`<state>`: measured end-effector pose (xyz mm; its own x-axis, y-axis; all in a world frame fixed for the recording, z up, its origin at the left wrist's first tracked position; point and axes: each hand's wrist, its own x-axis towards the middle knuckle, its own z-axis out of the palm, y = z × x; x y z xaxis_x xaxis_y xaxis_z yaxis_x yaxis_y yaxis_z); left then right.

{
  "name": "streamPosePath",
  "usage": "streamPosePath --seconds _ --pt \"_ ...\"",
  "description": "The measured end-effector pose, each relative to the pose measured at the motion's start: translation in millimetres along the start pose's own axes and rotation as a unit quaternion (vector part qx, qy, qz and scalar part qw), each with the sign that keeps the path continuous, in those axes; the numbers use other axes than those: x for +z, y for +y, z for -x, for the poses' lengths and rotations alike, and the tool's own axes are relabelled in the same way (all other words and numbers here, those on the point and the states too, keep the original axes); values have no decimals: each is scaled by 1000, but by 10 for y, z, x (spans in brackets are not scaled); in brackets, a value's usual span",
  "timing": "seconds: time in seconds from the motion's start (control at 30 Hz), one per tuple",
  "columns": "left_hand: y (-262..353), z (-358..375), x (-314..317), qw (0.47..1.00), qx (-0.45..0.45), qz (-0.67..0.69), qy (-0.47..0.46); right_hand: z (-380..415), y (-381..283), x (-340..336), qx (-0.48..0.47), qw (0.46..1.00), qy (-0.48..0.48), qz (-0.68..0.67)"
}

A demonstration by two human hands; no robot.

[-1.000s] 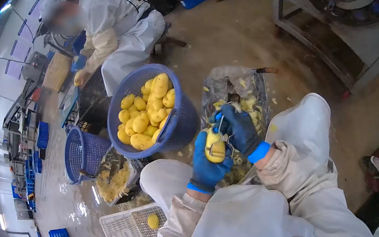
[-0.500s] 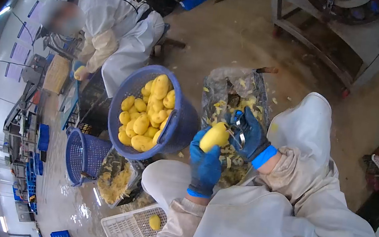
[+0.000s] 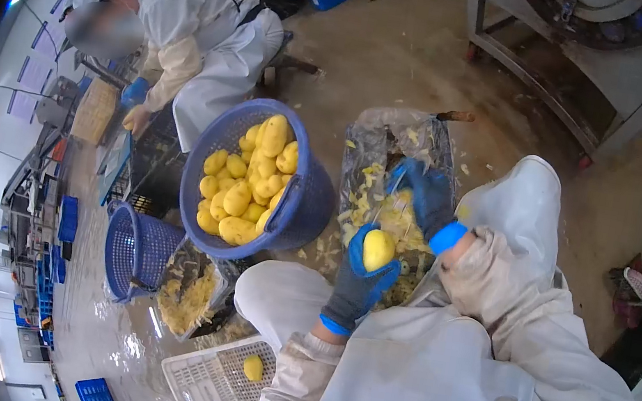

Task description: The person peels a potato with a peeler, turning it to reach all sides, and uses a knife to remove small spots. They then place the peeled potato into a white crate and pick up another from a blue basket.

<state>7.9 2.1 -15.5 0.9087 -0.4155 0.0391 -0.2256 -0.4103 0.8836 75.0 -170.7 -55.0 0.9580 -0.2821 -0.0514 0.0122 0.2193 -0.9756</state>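
At the bottom of the frame, a white crate (image 3: 206,387) is seen on the wet floor, and one small potato (image 3: 253,368) is lying in it. Just above it, near the middle of the frame, the left hand (image 3: 356,285) is seen in a blue glove. A peeled yellow potato (image 3: 377,250) is held in it, with the fingers wrapped around the lower part. A little higher and to the right, the right hand (image 3: 429,200) is seen, also in a blue glove. It is held over a bag of peels (image 3: 375,200), apart from the potato. Its fingers are curled, but it cannot be told what is being held in them.

To the left of the hands, a big blue basket (image 3: 305,198) is tipped on its side. It is filled with many yellow potatoes (image 3: 244,185). Below it and to the left, a second blue basket (image 3: 132,251) is seen lying on the floor, and a pile of peels (image 3: 185,305) is just beside it.

Farther off, in the upper left of the frame, another person in white clothes (image 3: 205,34) is bent over a dark crate (image 3: 147,166). At the top right, a metal bench (image 3: 596,84) is seen standing on the brown floor (image 3: 393,53).
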Motion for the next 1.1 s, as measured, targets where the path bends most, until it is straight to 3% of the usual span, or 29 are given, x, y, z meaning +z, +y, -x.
streamPosePath --seconds 0.1,0.13,0.2,0.33,0.37,0.4,0.5,0.6,0.63,0.67,0.77,0.87,0.9,1.0,1.07,1.1 --pt "118 -13 -49 1000 5 -22 10 -204 -67 -229 -55 985 98 -131" --pt "100 -1 -30 1000 0 -20 11 -67 -45 -122 -51 986 97 -128" --pt "58 -39 8 998 -11 -59 -6 154 -38 146 -27 999 25 13" --pt "135 -32 7 999 46 -15 -17 -133 102 -232 -2 998 68 1" --pt "232 -30 -33 995 -17 93 -26 -158 50 -295 42 973 60 -217" --pt "288 -16 -31 975 -84 205 -32 -128 69 -232 44 974 58 -216" --pt "124 -49 17 965 -84 241 -55 190 -156 146 46 994 10 -97" --pt "292 -49 -17 941 -114 313 -62 -182 82 -258 -21 997 73 14" --pt "279 -54 -36 950 -97 291 -50 -257 194 -271 7 961 93 -261" --pt "266 -26 -20 957 -86 274 -36 -199 134 -175 11 961 93 -260" --pt "206 -83 22 975 -55 212 -32 142 -167 160 45 998 40 -23" --pt "210 -36 22 975 -53 216 -13 -129 15 -76 -25 992 123 -24" --pt "213 -83 -20 976 -49 212 -13 -141 20 -155 20 978 119 -172" --pt "239 -25 16 972 -79 223 -10 42 58 87 28 980 51 -190" --pt "228 -65 33 948 -88 305 -31 -11 49 -28 33 987 81 -137" --pt "240 -60 11 921 -133 363 -49 -66 51 -108 41 990 106 -85"
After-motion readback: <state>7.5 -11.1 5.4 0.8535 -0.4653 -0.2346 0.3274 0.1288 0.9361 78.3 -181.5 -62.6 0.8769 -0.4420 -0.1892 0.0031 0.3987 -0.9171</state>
